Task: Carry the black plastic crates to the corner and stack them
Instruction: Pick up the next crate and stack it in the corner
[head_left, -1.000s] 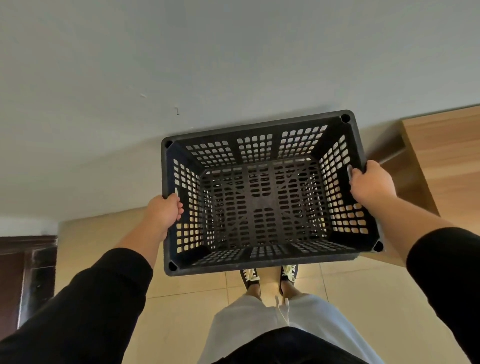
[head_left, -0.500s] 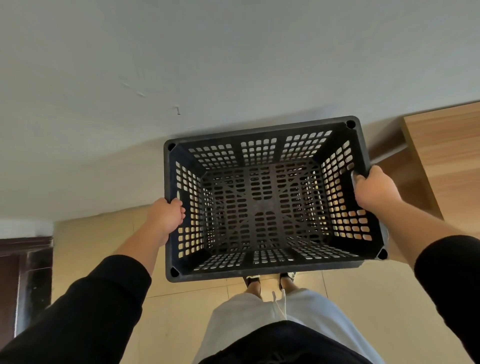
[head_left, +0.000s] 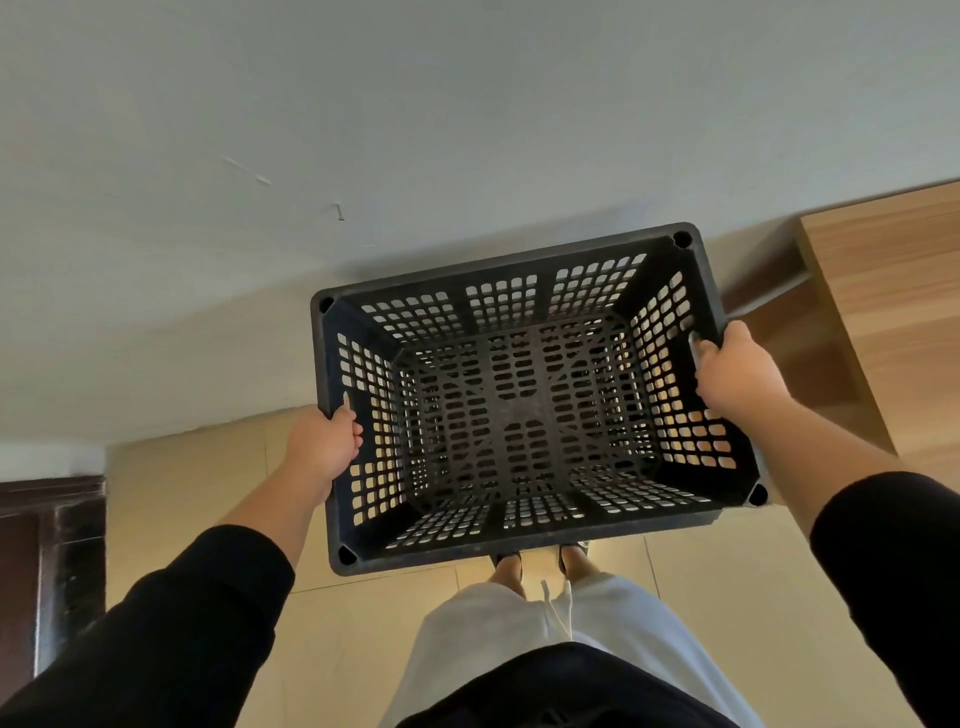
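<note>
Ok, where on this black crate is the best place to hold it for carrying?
Grip the black crate by the top rim of its two short end walls, coming in from outside at each end. The left hand and right hand do that now, thumbs over the rim. The lattice walls are open and the load looks balanced between them.
</note>
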